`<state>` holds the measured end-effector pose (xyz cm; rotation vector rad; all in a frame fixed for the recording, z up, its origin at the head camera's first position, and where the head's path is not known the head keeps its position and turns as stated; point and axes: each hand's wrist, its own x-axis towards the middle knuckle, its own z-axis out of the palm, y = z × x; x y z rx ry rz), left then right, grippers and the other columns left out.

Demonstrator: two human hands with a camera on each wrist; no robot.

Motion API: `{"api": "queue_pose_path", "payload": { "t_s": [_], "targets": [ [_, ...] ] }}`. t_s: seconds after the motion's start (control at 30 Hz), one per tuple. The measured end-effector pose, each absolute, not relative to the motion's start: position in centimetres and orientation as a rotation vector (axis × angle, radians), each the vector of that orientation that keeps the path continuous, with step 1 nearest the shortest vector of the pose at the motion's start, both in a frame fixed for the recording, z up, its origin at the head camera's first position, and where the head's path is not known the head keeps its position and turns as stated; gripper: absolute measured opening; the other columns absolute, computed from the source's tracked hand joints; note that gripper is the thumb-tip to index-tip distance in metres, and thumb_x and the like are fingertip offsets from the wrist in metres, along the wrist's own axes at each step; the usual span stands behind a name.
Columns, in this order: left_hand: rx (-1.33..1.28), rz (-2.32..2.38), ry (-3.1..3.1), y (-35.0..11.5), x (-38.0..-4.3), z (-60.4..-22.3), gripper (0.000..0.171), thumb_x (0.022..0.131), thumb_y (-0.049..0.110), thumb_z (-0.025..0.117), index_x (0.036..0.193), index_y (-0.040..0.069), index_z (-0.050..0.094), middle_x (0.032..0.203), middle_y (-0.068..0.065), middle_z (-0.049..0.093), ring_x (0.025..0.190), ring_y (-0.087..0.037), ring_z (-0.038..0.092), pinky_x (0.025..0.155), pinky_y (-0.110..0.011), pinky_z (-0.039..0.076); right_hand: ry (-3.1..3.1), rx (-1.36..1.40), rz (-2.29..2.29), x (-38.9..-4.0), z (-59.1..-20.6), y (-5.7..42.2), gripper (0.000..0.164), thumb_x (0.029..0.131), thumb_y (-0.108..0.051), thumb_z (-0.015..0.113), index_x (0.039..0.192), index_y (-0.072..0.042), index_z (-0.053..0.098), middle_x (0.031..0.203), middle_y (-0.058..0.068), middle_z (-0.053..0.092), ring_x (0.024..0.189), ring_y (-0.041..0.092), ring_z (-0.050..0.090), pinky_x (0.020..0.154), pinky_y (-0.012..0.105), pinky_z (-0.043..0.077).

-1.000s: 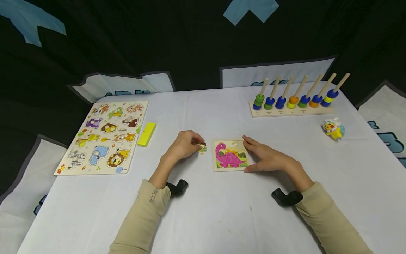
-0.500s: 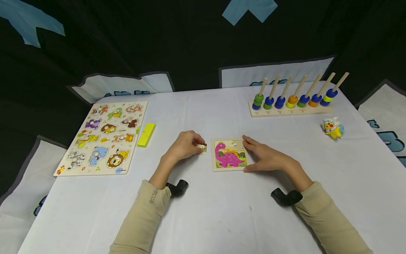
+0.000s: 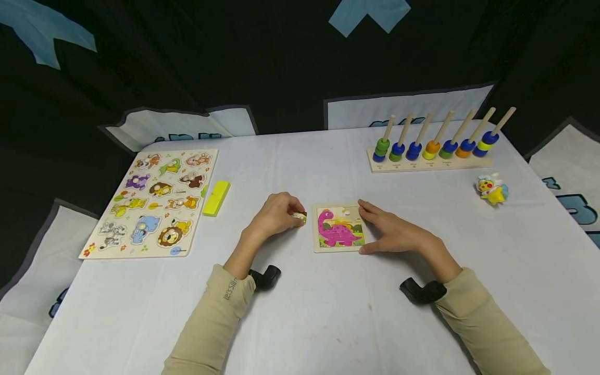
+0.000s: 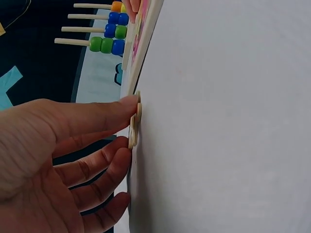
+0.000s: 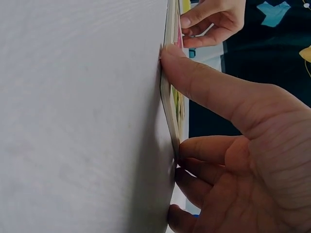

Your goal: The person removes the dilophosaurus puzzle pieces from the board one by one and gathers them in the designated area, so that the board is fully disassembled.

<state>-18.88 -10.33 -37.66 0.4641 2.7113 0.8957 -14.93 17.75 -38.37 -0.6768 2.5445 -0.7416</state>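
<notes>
In the head view a small square jigsaw puzzle [image 3: 337, 249] lies flat, its light wooden frame around a pink long-necked dinosaur. My right hand [image 3: 394, 232] holds its right side, thumb at the near corner and index finger at the far one. My left hand [image 3: 276, 216] is just left of the frame and pinches a small jigsaw piece [image 3: 301, 215], partly covered by the fingers. Edge-on in the left wrist view, thin wooden layers [image 4: 134, 127] show beside the thumb, close to the table. The right wrist view has the thumb [image 5: 175, 58] against the frame's edge.
At the left lies a large animal peg board [image 3: 157, 200], with a yellow block [image 3: 216, 198] beside it. A bead counting rack [image 3: 431, 165] with upright wooden rods stands back right. A small yellow figurine [image 3: 493, 190] lies in front of it.
My left hand shifts very slightly right with the jigsaw piece, and its fingers cover more of it. The right hand and the dinosaur puzzle stay in place.
</notes>
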Motion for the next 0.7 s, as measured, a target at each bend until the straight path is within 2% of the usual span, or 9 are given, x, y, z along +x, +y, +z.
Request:
{"api": "queue_pose_path", "payload": {
  "t_s": [0.53,0.7],
  "targets": [
    [0.419,0.897,2.774,-9.8,-18.67,-37.97,0.02,0.077,0.012,0.079,0.094,0.004,0.073,0.092,-0.008,0.065,0.082,-0.018,0.057,0.073,-0.029,0.046,2.542,-0.659,-0.753,-14.88,-38.36,17.66,0.096,0.079,-0.035,0.077,0.148,0.007,0.024,0.16,0.022,0.011,0.146,0.041,0.013,0.114,0.056,0.02],
    [0.416,0.861,2.806,-9.58,-18.52,-38.0,0.019,0.077,0.012,0.078,0.095,0.006,0.074,0.093,-0.007,0.064,0.083,-0.018,0.057,0.072,-0.029,0.045,2.539,-0.657,-0.754,-14.81,-38.39,17.72,0.097,0.079,-0.036,0.077,0.148,0.007,0.023,0.16,0.022,0.01,0.146,0.041,0.013,0.114,0.057,0.02]
  ]
}}
